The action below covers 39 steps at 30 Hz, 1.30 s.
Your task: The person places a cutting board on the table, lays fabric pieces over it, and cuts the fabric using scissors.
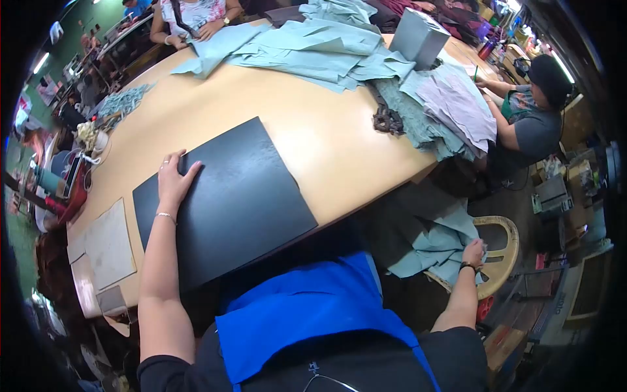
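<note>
My left hand (175, 179) lies on a large black mat (235, 189) near its upper left edge, with the thumb apart from the fingers. The mat rests flat on the pale tabletop, at the edge nearest my body. Low on my right, my right hand (475, 252) is closed at a pale teal leather piece (444, 238). That piece drapes in folds over the seat of a cream plastic chair (506, 242); my fingertips are partly hidden there.
Pale teal leather sheets (313, 49) lie heaped across the table's far side. More leather (450, 111) overhangs the right corner beside a grey box (418, 39). Boards (108, 248) lie at left. A person (542, 111) sits at right; another person (196, 19) is opposite.
</note>
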Available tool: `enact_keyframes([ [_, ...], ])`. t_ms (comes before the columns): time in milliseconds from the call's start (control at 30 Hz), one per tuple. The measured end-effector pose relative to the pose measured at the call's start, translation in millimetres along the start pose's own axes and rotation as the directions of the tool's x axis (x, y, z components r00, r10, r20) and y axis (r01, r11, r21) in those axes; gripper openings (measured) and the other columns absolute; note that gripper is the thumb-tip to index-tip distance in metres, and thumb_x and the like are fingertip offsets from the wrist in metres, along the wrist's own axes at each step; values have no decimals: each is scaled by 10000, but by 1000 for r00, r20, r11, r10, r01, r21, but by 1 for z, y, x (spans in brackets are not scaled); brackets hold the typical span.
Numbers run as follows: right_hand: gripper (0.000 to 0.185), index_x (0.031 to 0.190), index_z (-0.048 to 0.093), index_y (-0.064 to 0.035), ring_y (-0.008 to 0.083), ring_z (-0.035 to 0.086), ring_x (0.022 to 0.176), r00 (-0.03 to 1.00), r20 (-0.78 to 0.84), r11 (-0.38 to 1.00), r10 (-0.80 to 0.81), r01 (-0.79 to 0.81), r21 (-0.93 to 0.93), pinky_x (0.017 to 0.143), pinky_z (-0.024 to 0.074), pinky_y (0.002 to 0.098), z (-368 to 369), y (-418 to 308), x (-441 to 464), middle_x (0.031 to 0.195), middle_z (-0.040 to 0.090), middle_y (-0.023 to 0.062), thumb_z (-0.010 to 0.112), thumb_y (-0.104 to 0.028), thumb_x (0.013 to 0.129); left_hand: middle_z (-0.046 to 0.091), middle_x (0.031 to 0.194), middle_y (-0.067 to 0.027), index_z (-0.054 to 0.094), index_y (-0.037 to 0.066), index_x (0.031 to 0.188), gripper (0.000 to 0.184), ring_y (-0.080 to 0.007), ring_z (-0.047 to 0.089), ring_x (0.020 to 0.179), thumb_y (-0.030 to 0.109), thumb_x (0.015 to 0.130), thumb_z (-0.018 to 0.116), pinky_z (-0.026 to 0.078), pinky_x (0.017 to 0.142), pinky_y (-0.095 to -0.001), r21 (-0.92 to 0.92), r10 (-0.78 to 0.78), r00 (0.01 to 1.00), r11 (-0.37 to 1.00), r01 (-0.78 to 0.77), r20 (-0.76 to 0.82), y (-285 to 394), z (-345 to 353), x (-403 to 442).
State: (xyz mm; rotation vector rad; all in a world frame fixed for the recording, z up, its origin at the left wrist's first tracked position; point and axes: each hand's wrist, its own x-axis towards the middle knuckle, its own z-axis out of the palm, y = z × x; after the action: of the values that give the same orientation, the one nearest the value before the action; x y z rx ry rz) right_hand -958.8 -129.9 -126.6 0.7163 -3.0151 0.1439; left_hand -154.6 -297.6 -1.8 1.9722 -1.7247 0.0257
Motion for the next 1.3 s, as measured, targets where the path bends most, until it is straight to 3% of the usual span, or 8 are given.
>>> enact_keyframes([
  [133,385,1179,523,-20,325,582,1037,952,-227,306,205,158,939,952,431,462,1,-32,51,1140,599,176,411,-310,952,567,1151,-155,597,50,1150,506,-310,558,1068,369,776,716,447,925,-380,-111,42,995,992,-52,-88,-2,2,-3],
  [200,393,1196,529,-14,286,598,1035,969,-93,-223,227,145,964,919,478,392,-79,-114,-1,1154,602,141,424,-292,938,564,1134,-147,593,47,1149,494,-308,558,1057,345,777,721,448,924,-376,-134,76,990,987,-92,-119,-2,3,-5],
  [267,389,1181,541,7,264,595,1057,928,-359,158,101,341,927,924,480,388,-105,-171,-34,1178,589,136,442,-273,930,556,1138,-159,584,39,1152,484,-309,544,1071,304,777,734,439,933,-375,-200,107,984,970,-134,-141,2,5,-8],
  [300,374,1167,540,20,258,598,1044,991,-89,-549,98,129,826,902,490,379,-143,-224,-66,1171,589,134,455,-248,921,553,1141,-164,580,33,1153,485,-311,539,1076,293,776,739,435,937,-374,-224,130,978,961,-165,-162,9,4,-11],
  [367,358,1165,535,7,245,580,1052,957,-109,-636,-267,-91,767,883,483,375,-186,-299,-161,1172,581,137,438,-243,928,536,1173,-174,548,24,1194,523,-317,520,1109,303,791,729,412,970,-368,-284,151,975,939,-194,-165,22,4,-21],
  [533,232,948,604,-33,170,576,905,-364,-258,-310,-895,91,946,841,443,325,-221,-359,-336,966,629,82,449,-203,915,414,1360,-150,321,51,1404,690,-268,393,1258,408,883,597,283,1071,-376,-661,-20,975,738,-136,-223,17,1,-54],
  [633,192,867,596,-32,228,605,753,-582,-50,-230,-812,240,943,705,467,378,-209,-349,-396,751,614,129,501,-198,867,357,1404,-153,229,38,1446,711,-247,336,1295,475,937,463,222,1098,-381,-838,-174,970,543,-51,-172,3,-26,-79],
  [1300,217,994,594,-10,95,586,734,-65,-98,-113,-993,286,952,686,487,258,-131,-335,-364,817,630,43,585,-216,925,621,982,-58,607,85,935,192,-247,583,978,251,850,651,206,1072,-516,-146,11,999,989,-4,52,-10,-65,-108],
])
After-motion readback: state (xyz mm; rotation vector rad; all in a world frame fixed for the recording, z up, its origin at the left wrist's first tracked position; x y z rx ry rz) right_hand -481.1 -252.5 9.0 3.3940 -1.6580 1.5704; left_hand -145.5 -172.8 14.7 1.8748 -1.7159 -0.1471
